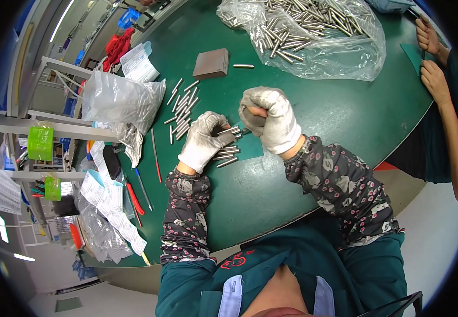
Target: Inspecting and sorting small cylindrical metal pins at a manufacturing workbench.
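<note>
Pinching metal pins [232, 131] inward from the counter's [340, 113] near edge, the left hand [203, 140] adjoins the clenched right hand [273, 117], its contents indeterminable, with some pins apparently set out and most left in the far-edge plastic bag [367, 59].

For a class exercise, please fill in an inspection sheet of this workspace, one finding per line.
Surface: green tabletop, curved edge.
Job's things: metal pins at the left fingertips; loose pins beyond that hand; larger pin pile amid clear plastic; brownish block.
Clutter: red-handled tool, blue pen and papers, left side.
Hands: left gloved hand holds pins; right gloved hand curled, contents unclear.
Cables: nothing seen.
Surroundings: shelving left; another person's hands right.
</note>
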Demonstrator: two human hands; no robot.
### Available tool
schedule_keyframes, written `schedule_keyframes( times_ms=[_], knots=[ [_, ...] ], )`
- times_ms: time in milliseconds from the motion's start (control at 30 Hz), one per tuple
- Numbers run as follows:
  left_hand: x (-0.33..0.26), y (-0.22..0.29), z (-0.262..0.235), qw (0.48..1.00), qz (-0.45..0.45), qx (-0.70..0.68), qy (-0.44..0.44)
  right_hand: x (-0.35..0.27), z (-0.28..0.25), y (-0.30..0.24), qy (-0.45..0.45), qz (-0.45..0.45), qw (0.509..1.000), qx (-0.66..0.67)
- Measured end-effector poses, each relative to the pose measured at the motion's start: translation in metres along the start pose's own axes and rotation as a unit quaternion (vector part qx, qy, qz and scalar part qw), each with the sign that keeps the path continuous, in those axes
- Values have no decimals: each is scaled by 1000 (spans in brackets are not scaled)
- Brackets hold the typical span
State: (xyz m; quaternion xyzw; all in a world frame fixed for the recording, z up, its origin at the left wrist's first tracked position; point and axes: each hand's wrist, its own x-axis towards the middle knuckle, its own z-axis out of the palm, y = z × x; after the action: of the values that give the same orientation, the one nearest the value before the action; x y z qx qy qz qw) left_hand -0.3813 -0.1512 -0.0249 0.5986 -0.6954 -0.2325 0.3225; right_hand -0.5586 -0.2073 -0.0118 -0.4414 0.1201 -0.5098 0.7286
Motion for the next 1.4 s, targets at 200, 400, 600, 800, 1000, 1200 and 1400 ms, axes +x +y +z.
schedule_keyframes(
  times_ms=[200, 400, 600, 800, 1000, 1200, 1400],
  knots=[
    [0, -2, 0, 1000, -3, -1, 1, 0, 2, 4, 18, 0, 1000, -4],
    [-1, -3, 1, 1000, -10, -25, 9, 0, 4, 1, 36, -2, 999, -12],
    [1, -1, 1, 1000, -14, -3, 3, -1, 5, -1, 46, 2, 999, -9],
    [3, 4, -1, 999, -4, 31, -11, -4, 10, -4, 20, 37, 999, -15],
    [4, -1, 4, 999, 13, 39, -7, -7, 16, -2, -38, -46, 993, -100],
    [-1, -10, -7, 999, -20, -42, -16, -21, 45, 19, -180, -260, 879, -357],
    [-3, -3, 5, 999, -16, 16, 33, -6, 8, -7, 16, -38, 993, -106]
  ],
)
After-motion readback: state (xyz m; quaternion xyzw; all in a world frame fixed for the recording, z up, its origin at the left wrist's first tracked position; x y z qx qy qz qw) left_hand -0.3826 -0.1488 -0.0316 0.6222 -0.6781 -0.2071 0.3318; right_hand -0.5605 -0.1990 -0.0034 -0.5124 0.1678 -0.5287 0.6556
